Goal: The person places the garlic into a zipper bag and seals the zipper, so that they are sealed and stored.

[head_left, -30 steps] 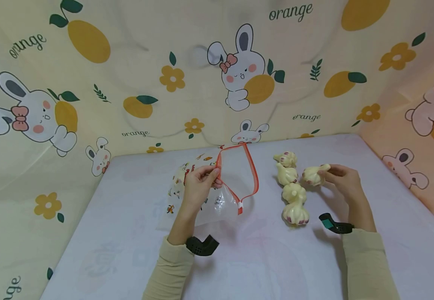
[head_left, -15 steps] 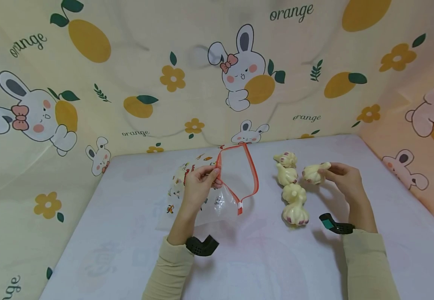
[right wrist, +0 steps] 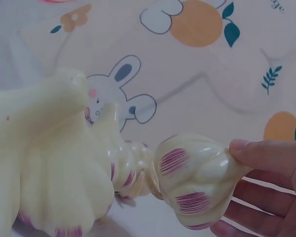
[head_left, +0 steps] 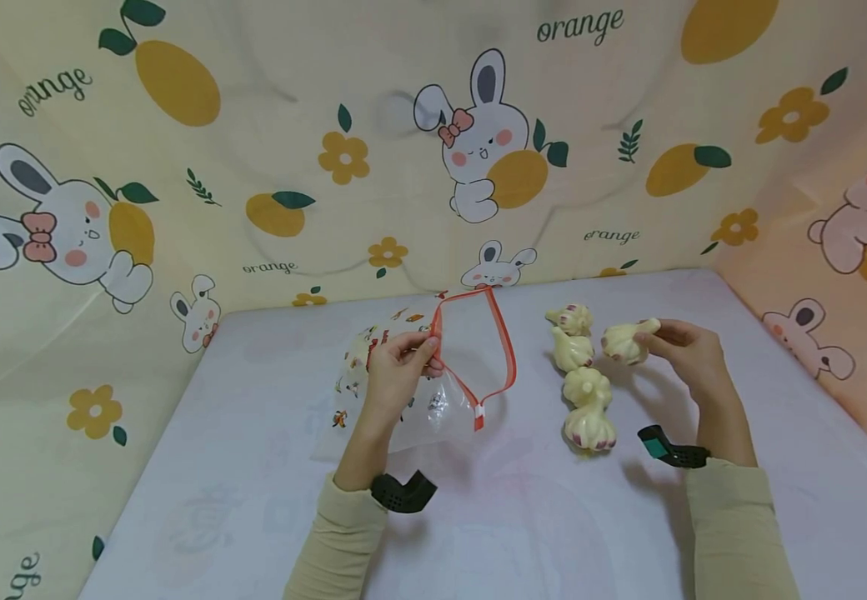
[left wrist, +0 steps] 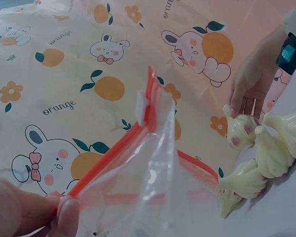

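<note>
My left hand (head_left: pixel 398 371) pinches the red rim of a clear zip bag (head_left: pixel 433 417) printed with small cartoon figures. The bag's mouth gapes toward the right, and a white slider (left wrist: pixel 142 107) sits at one end of the red zip. My right hand (head_left: pixel 692 358) holds a garlic bulb (head_left: pixel 623 344) by its stem, between thumb and fingers; purple streaks mark its pale skin in the right wrist view. Just left of it, several more garlic bulbs (head_left: pixel 589 427) form a column on the table, touching one another.
A white cloth covers the table (head_left: pixel 508 525). Behind and at both sides hangs a cream curtain (head_left: pixel 403 75) with rabbits and oranges. Black wrist cameras sit on the left wrist (head_left: pixel 405 492) and the right wrist (head_left: pixel 672 450).
My right hand has raised the garlic bulb slightly, away from the table. The left hand and the bag stay where they were, as do the other bulbs.
</note>
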Motion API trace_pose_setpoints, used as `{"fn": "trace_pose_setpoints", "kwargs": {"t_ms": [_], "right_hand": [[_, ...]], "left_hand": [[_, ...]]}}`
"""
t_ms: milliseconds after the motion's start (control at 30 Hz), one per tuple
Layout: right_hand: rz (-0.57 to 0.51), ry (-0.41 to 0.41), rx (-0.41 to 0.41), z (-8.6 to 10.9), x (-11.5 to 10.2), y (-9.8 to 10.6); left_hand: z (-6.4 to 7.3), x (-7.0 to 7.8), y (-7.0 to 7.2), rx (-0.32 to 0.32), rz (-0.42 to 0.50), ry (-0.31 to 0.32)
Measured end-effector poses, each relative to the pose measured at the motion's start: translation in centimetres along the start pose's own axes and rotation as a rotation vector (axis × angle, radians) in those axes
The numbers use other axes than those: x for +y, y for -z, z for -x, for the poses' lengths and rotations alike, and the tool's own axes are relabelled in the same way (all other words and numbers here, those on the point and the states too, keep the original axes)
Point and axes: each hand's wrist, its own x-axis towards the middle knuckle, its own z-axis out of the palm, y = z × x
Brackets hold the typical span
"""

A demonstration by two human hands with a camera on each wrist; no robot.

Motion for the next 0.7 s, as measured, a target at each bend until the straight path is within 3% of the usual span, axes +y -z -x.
{"fn": "trace_pose_setpoints", "kwargs": {"t_ms": [700], "right_hand": [[-0.086, 0.089, 0.008, 0.3, -2.0, -1.7]], "left_hand": [[0.0, 0.0, -0.1, -0.003, 0.004, 0.009]]}}
